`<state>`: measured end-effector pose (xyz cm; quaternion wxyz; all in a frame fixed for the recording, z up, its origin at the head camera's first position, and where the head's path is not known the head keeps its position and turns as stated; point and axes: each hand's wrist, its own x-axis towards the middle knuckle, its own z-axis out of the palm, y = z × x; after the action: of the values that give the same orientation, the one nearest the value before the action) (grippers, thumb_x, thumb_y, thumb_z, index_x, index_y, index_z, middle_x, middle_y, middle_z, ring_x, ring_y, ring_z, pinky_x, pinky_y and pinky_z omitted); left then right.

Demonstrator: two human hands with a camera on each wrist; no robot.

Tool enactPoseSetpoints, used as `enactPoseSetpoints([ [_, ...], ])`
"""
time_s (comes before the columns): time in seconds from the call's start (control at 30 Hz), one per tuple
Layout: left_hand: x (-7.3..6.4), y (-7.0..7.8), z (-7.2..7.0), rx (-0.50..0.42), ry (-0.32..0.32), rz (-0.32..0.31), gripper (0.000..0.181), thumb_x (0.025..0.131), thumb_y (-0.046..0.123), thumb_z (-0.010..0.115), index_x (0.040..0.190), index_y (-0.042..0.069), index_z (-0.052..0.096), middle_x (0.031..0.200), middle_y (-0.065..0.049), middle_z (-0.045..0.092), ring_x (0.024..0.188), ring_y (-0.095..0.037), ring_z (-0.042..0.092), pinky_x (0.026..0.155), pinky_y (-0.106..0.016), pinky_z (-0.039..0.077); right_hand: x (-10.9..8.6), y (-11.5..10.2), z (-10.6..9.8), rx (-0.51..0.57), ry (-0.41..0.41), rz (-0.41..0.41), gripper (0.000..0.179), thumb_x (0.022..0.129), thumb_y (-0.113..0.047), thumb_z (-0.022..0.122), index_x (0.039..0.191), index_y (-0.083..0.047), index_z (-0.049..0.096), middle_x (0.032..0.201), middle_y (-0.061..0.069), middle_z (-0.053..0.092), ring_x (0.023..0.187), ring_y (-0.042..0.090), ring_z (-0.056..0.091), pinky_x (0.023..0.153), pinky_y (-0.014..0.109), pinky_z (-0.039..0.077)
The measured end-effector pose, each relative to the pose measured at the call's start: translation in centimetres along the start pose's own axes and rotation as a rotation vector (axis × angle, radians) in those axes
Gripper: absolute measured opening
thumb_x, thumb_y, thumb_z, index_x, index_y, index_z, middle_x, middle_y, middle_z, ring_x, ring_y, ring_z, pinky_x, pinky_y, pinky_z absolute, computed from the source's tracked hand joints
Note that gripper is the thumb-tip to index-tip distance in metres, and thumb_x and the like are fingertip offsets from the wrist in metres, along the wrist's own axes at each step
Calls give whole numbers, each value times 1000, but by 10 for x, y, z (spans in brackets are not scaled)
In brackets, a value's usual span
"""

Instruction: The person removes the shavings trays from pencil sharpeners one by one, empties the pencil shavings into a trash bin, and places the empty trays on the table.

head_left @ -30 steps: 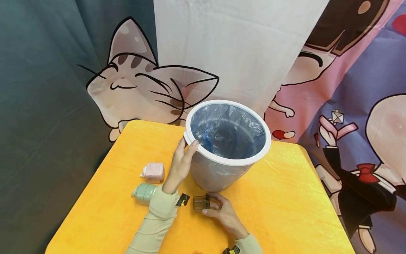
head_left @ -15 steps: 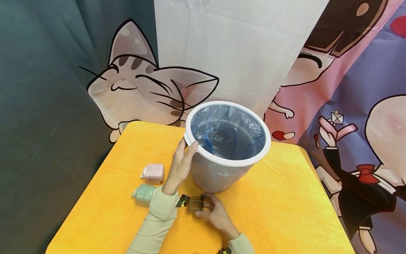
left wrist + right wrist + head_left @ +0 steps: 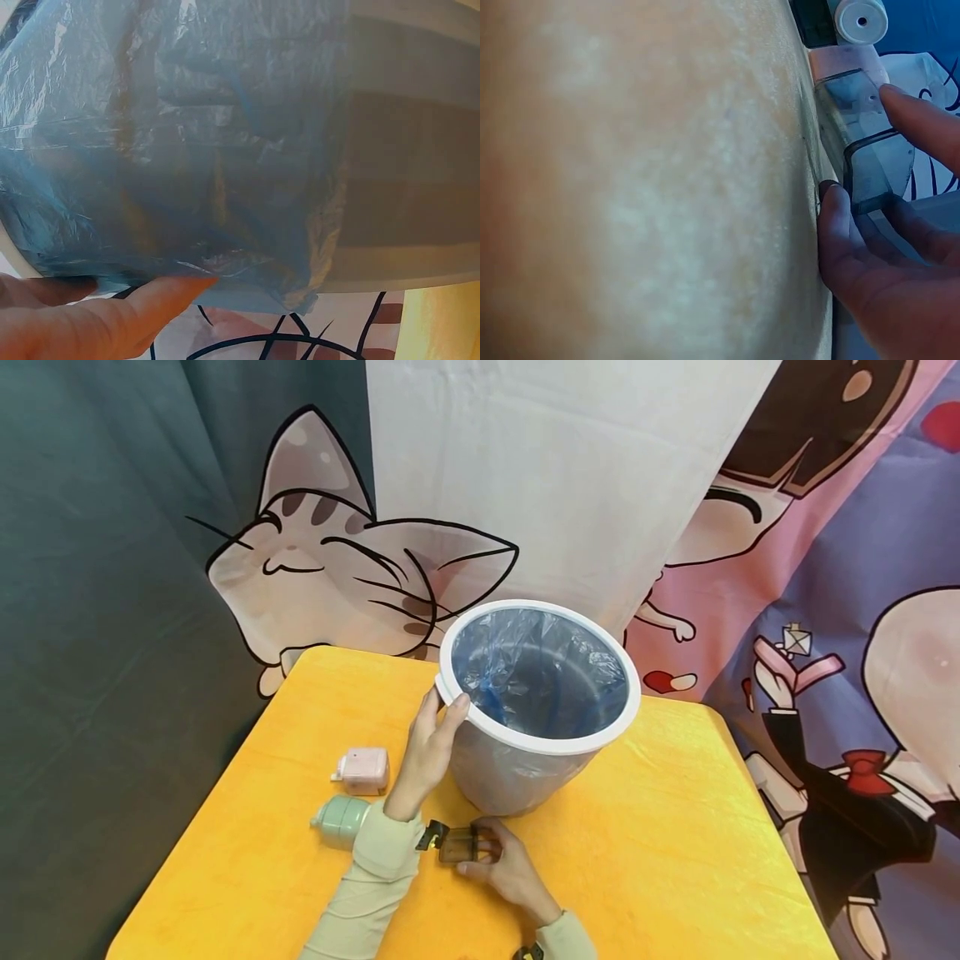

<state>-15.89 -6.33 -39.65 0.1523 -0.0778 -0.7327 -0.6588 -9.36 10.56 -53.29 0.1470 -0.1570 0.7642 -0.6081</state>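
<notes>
My left hand (image 3: 426, 747) rests against the left side of a trash can (image 3: 502, 777), at its white rim. In the left wrist view, straight fingers (image 3: 142, 319) touch the outer wall, where a thin bluish bin liner (image 3: 210, 150) shows. My right hand (image 3: 512, 867) holds the right end of a small translucent dark box (image 3: 458, 846) lying low at the yellow tabletop, in front of the can. Seen from the right wrist, the fingers (image 3: 922, 124) and thumb stand on either side of the box (image 3: 881, 169), around its dark-edged end.
Left of my left forearm lie a pink bottle (image 3: 365, 770) and a green bottle (image 3: 342, 821), spouts pointing left. The left sleeve overlaps the green one. Printed cartoon curtains (image 3: 555, 477) hang behind the yellow table (image 3: 660, 827).
My right hand has shifted slightly left along the table with the dark box, bringing it up to the left wrist's strap in the head view. The left hand and trash can stay put.
</notes>
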Motion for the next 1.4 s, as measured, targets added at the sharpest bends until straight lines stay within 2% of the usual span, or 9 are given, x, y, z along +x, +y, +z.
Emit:
enactPoseSetpoints([
  [0.13,0,-1,0,-2,-2,-8,60,92,46,48,144,23,30,145,0,34,132,-8,27,110,-38,20,0,0,2,-79,6,-12,61,71,-10,78,122,5,48,110,26,56,91,41,56,76,45,50],
  [0.27,0,4,-1,-7,-15,-27,59,93,42,49,144,21,29,146,-1,33,133,-10,26,110,-38,19,3,15,3,-140,16,-36,61,71,-13,79,122,2,49,110,22,57,88,36,57,73,40,51],
  [0.37,-4,19,-3,-9,-24,-35,58,94,35,48,144,14,28,146,-6,32,134,-16,26,110,-41,19,5,27,4,-215,29,-65,61,70,-21,80,121,-3,51,109,15,59,88,28,57,71,33,51],
  [0.5,-9,35,-4,0,-23,-40,57,95,31,47,144,8,28,145,-10,33,134,-19,27,110,-41,20,7,34,2,-303,40,-98,62,68,-31,81,119,-10,53,109,7,60,88,20,56,73,27,48],
  [0.83,-9,36,-3,-11,-23,-32,58,95,30,47,144,7,27,145,-13,32,134,-18,27,110,-41,19,7,33,-1,-404,30,-129,63,66,-35,81,117,-7,54,102,5,59,82,17,53,70,25,46],
  [1.13,-9,38,-2,-9,-20,-31,57,95,30,47,144,8,27,145,-13,32,134,-17,27,110,-40,19,6,30,-1,-473,19,-117,63,67,-32,81,117,-7,52,107,4,58,89,16,52,78,28,45],
  [1.4,-10,37,-2,15,-14,-35,57,96,31,45,144,7,25,146,-11,31,135,-18,26,110,-41,19,6,29,0,-474,7,-103,65,66,-31,82,118,-5,51,106,5,56,86,16,51,76,26,44],
])
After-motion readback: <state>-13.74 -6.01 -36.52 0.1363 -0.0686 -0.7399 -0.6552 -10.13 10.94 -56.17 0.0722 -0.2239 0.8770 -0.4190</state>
